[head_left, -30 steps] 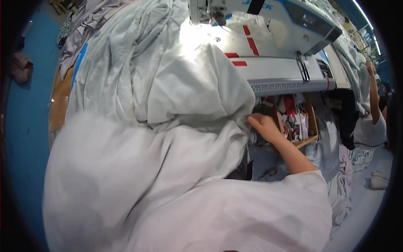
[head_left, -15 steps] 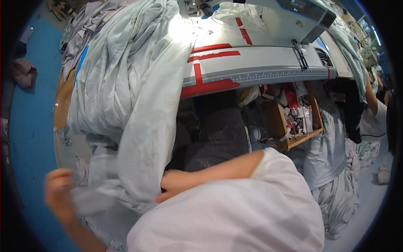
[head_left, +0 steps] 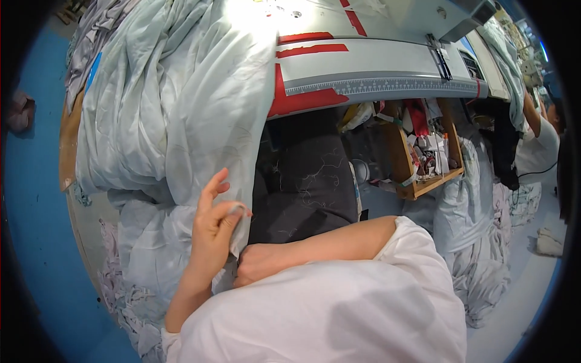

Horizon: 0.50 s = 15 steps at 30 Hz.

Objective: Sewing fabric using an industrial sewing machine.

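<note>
A long, pale grey-green cloth (head_left: 212,115) hangs in folds off the left part of the sewing table and down toward my lap. My left hand (head_left: 210,233) pinches the cloth's right edge between thumb and forefinger, its other fingers raised and apart. Just below it, my right hand (head_left: 261,264) reaches across my body with the fingers curled closed at the same edge. The cloth seems to run into that fist, though its fingertips are hidden.
The sewing table (head_left: 387,66) has a ruler strip and red tape along its front. Beneath it hangs an open wooden drawer (head_left: 407,187) of small items. More cloth (head_left: 478,266) is heaped at right, where another person (head_left: 537,151) sits beyond.
My left hand has swung in from the far left to the cloth's edge by my right hand, which stays about where it was. The view has tilted lower.
</note>
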Each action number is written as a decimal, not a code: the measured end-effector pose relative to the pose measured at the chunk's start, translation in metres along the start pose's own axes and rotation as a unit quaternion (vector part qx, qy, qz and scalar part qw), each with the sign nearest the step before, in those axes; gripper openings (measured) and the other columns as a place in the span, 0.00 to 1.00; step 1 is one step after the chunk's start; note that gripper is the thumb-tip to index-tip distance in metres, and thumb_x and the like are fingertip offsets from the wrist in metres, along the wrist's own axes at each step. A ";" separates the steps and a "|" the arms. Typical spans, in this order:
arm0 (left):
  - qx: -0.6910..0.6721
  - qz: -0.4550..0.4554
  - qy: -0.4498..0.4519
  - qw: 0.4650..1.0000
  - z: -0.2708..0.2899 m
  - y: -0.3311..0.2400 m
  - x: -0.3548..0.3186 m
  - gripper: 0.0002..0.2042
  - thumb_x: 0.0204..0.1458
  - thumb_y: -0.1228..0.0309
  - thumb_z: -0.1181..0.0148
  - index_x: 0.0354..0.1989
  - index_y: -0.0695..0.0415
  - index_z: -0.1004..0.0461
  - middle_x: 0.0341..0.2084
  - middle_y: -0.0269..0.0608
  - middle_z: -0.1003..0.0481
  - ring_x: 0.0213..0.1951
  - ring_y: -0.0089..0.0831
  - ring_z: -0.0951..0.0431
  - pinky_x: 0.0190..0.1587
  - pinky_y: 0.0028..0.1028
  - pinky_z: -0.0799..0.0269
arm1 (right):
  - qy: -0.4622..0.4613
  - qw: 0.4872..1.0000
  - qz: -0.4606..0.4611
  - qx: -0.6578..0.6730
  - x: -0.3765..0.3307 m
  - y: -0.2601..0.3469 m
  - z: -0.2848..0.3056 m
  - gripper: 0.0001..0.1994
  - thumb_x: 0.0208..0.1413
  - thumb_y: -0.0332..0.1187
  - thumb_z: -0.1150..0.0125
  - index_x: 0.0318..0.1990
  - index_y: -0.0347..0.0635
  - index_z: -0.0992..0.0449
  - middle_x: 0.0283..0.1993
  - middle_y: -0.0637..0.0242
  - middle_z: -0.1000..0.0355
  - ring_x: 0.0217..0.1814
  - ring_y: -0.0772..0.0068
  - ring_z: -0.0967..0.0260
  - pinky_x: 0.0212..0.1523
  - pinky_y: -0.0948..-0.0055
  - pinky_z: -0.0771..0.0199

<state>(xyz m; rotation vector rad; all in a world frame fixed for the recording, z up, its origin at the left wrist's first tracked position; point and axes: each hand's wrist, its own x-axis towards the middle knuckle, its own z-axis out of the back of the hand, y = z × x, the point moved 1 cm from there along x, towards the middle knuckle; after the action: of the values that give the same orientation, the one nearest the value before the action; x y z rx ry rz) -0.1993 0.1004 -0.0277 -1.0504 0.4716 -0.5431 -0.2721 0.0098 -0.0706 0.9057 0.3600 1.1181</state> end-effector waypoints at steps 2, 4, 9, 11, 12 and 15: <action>-0.054 0.021 0.006 0.998 -0.011 0.015 0.003 0.08 0.53 0.74 0.48 0.26 0.61 0.24 0.60 0.47 0.40 0.54 0.38 0.35 0.53 0.35 0.39 | -0.090 0.995 0.008 0.039 -0.027 -0.005 -0.005 0.07 0.45 0.29 0.46 0.33 0.40 0.28 0.31 0.58 0.29 0.33 0.57 0.30 0.28 0.62 0.30; -0.085 0.040 0.009 0.995 -0.018 0.027 -0.005 0.07 0.53 0.75 0.48 0.27 0.61 0.24 0.57 0.47 0.38 0.51 0.37 0.34 0.52 0.33 0.38 | -0.216 0.975 0.034 0.049 -0.054 0.000 0.000 0.13 0.48 0.31 0.47 0.42 0.40 0.28 0.38 0.57 0.28 0.37 0.57 0.29 0.32 0.64 0.28; -0.013 -0.011 0.001 1.000 -0.039 0.037 -0.013 0.07 0.53 0.73 0.47 0.29 0.61 0.23 0.55 0.47 0.36 0.45 0.35 0.31 0.44 0.28 0.33 | -0.399 0.877 -0.121 -0.237 -0.131 -0.014 0.045 0.16 0.45 0.28 0.40 0.45 0.45 0.24 0.46 0.62 0.30 0.43 0.61 0.30 0.46 0.62 0.27; 0.023 -0.053 0.013 0.998 -0.043 0.032 -0.011 0.06 0.53 0.73 0.46 0.30 0.61 0.23 0.54 0.47 0.35 0.44 0.34 0.30 0.42 0.28 0.32 | -0.393 0.825 -0.134 -0.384 -0.131 -0.022 0.057 0.15 0.41 0.27 0.37 0.40 0.48 0.22 0.47 0.66 0.30 0.47 0.65 0.32 0.54 0.56 0.32; 0.021 -0.053 0.014 0.998 -0.046 0.032 -0.009 0.06 0.53 0.73 0.46 0.30 0.61 0.23 0.54 0.47 0.35 0.44 0.34 0.30 0.42 0.28 0.32 | -0.398 0.809 -0.144 -0.408 -0.125 -0.029 0.059 0.14 0.40 0.27 0.37 0.38 0.50 0.22 0.46 0.70 0.30 0.48 0.68 0.34 0.60 0.53 0.39; 0.015 -0.066 0.022 0.997 -0.048 0.033 -0.004 0.06 0.53 0.73 0.46 0.30 0.61 0.23 0.53 0.47 0.35 0.43 0.34 0.31 0.41 0.28 0.31 | -0.366 0.818 -0.141 -0.420 -0.126 -0.062 0.059 0.14 0.39 0.27 0.37 0.37 0.51 0.22 0.44 0.71 0.31 0.47 0.71 0.35 0.61 0.51 0.41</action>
<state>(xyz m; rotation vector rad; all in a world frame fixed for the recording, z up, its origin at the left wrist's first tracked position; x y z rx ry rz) -0.2254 0.0833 -0.0774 -1.0470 0.4344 -0.6899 -0.2484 -0.1364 -0.1056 0.3937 -0.6010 0.4765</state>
